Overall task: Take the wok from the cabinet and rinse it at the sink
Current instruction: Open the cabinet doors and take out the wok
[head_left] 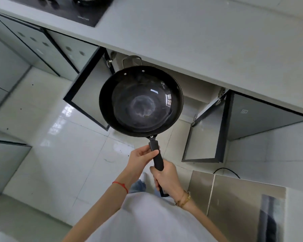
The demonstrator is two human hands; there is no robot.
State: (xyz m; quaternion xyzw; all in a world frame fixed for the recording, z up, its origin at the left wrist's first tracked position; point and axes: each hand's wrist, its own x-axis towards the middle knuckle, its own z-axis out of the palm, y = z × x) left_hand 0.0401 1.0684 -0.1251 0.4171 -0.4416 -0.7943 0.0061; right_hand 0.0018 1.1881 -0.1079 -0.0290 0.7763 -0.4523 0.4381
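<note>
Wok [141,101] held level in air, out in front of open cabinet [173,81], above tiled floor [63,154]. Left hand [142,158] curled round black handle [157,160] nearer pan; right hand [166,179] gripping same handle farther back. Cabinet doors [88,91] swung open either side of wok. Countertop [199,41] beyond wok; hob [74,7] on it.

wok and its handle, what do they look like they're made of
The wok looks like dark metal, perhaps carbon steel or iron: glossy black bowl with bright reflections and two rivets near the far rim. Its handle looks like matte black plastic or rubber, showing no shine.
</note>
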